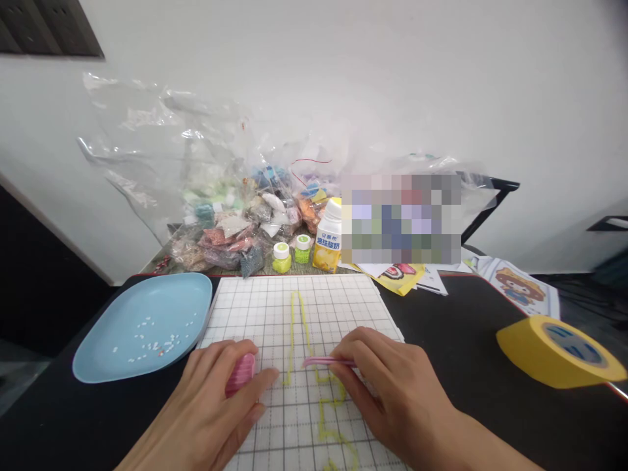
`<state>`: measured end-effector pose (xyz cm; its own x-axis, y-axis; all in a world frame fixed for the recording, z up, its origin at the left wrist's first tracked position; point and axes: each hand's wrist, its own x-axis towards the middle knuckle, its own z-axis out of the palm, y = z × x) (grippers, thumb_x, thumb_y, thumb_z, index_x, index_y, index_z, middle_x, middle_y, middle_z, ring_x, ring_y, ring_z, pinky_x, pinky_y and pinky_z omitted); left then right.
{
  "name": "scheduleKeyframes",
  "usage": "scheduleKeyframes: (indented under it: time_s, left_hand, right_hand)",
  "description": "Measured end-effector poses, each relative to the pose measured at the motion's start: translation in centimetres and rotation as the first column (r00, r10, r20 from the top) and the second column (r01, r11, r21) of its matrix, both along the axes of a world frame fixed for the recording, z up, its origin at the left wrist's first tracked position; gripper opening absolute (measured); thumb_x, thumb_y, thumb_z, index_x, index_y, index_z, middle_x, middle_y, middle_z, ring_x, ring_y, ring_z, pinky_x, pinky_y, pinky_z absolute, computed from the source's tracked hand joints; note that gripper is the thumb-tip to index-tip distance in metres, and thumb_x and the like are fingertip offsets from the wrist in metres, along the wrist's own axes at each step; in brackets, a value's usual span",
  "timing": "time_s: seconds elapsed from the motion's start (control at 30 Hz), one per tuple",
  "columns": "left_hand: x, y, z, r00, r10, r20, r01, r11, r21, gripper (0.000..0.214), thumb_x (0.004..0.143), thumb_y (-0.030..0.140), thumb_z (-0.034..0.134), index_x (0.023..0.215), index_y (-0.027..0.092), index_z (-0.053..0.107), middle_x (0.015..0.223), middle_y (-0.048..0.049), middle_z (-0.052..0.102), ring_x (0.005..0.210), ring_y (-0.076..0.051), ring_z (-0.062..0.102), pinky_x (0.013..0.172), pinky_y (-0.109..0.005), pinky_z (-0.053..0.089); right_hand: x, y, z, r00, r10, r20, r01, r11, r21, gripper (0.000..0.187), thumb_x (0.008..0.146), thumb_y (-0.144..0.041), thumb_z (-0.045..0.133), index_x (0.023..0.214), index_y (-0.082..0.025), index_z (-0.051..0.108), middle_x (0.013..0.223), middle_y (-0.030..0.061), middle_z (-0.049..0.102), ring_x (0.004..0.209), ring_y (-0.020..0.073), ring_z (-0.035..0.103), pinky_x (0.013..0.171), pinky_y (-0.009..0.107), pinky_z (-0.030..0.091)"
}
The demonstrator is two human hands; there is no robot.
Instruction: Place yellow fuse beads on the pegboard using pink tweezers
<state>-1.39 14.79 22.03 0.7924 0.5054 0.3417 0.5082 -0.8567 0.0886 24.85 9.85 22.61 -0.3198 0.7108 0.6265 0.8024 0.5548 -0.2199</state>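
Observation:
A white gridded board lies in front of me, with a thin yellow-green outline running over it from a narrow peak down to wavy curves. My left hand rests at the board's left side, fingers curled around a pink ribbed piece whose kind I cannot make out. Pinched in my right hand are pink tweezers, their tips pointing left, just inside the outline. Part of the outline's right side is hidden by the right hand.
To the left sits a blue plate with scattered small white bits. Behind the board stand two small lidded jars, a yogurt bottle and plastic bags of coloured material. A yellow tape roll and a cartoon picture lie right.

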Motion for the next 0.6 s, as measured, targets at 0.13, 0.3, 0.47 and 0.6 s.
scheduleKeyframes:
  time_s: [0.13, 0.3, 0.47, 0.6]
  left_hand:
    - [-0.08, 0.03, -0.07, 1.0, -0.009, -0.03, 0.009, 1.0, 0.015, 0.032, 0.097, 0.022, 0.045, 0.125, 0.029, 0.058, 0.119, -0.0101, 0.056, 0.098, -0.028, 0.057, 0.078, -0.046, 0.058]
    - [-0.19, 0.0, 0.12, 0.998, -0.01, -0.06, 0.011, 1.0, 0.011, 0.031, 0.097, 0.024, 0.045, 0.125, 0.03, 0.059, 0.119, -0.0098, 0.058, 0.099, -0.028, 0.058, 0.08, -0.046, 0.058]
    - [-0.15, 0.04, 0.4, 0.999, -0.003, -0.042, 0.003, 1.0, -0.001, 0.032, 0.098, 0.024, 0.043, 0.125, 0.031, 0.06, 0.12, -0.0097, 0.059, 0.101, -0.028, 0.059, 0.082, -0.046, 0.058]
    - [-0.06, 0.02, 0.49, 0.999, -0.001, -0.04, 0.001, 1.0, 0.004, 0.032, 0.099, 0.024, 0.043, 0.123, 0.031, 0.061, 0.119, -0.0091, 0.06, 0.099, -0.027, 0.06, 0.08, -0.044, 0.058]
  right_hand:
    - [0.02, 0.02, -0.05, 1.0, -0.001, -0.001, 0.001, 1.0, -0.001, 0.015, 0.097, -0.018, 0.048, 0.084, -0.017, 0.057, 0.07, 0.0025, 0.061, 0.059, 0.0141, 0.059, 0.048, 0.024, 0.046]
    - [0.04, -0.06, -0.12, 1.0, -0.003, 0.001, 0.003, 1.0, 0.002, 0.016, 0.097, -0.018, 0.047, 0.084, -0.017, 0.056, 0.07, 0.0022, 0.061, 0.059, 0.0139, 0.059, 0.048, 0.024, 0.047]
    - [0.01, -0.03, -0.09, 1.0, -0.002, 0.001, 0.002, 1.0, 0.002, 0.015, 0.096, -0.017, 0.048, 0.084, -0.017, 0.056, 0.07, 0.0022, 0.061, 0.058, 0.0136, 0.058, 0.048, 0.024, 0.046]
    - [0.05, 0.01, -0.16, 1.0, -0.001, -0.008, 0.001, 1.0, -0.002, 0.013, 0.096, -0.017, 0.049, 0.086, -0.017, 0.057, 0.072, 0.0016, 0.062, 0.059, 0.0134, 0.059, 0.049, 0.024, 0.046]
